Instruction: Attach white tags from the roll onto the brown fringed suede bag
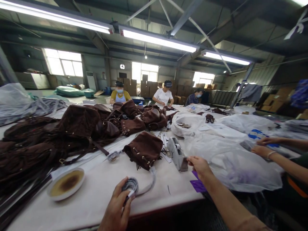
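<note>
My left hand (119, 203) is closed around a coiled strap (131, 185) wrapped in greyish plastic. A length of the wrapped strap curves up from the coil to a small dark brown drawstring bag (145, 150) with metal eyelets, lying on the table. At the front end of a grey tape dispenser (176, 154), my right hand (199, 165) pinches with thumb and forefinger at the tape's end; the tape itself hardly shows. Another wrapped coil (114, 156) lies left of the bag.
Brown bags (79, 120) are heaped at left and centre. A shallow dish (66, 183) of yellowish-brown stuff stands near the front edge. Purple pieces (197, 186) and a clear plastic bag (231, 163) lie at right, beside a co-worker's hands (262, 147). Several people work across the table.
</note>
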Tool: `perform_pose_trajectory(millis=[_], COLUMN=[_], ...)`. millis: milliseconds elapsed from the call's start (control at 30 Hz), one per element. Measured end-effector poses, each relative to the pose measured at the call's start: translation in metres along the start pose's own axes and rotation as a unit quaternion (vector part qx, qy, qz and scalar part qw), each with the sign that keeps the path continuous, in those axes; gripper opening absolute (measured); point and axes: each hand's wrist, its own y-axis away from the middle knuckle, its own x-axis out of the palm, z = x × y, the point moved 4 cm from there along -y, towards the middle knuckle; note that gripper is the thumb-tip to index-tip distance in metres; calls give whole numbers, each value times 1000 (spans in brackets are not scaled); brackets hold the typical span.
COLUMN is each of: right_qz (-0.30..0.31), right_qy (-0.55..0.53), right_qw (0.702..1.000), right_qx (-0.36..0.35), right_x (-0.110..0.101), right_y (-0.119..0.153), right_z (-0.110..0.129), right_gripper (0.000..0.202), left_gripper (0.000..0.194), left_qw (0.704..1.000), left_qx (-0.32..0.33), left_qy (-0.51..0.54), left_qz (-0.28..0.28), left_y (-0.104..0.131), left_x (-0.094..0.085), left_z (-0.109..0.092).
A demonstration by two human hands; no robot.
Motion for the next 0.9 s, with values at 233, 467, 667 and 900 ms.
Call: perform_pose_trajectory(millis=[233,467,667,900], right_qz=[-1,51,284,349], right_qy=[5,154,122,-80], right_qw=[999,987,948,934], right_qx=[51,-19,-73,-10], right_x=[14,8,76,164], right_y=[12,12,120,217], right_z=[-15,-7,-1,35], right_gripper=[14,17,30,40], left_gripper=[20,20,18,17], left_qw=[999,996,991,991], left_qx=[-10,-52,-88,-90], left_qy=[29,73,94,95], left_qz=[16,20,33,21], left_y=[-3,-1,1,-1], left_x=[7,-8,-10,-8], left_z=[1,-8,-11,-18])
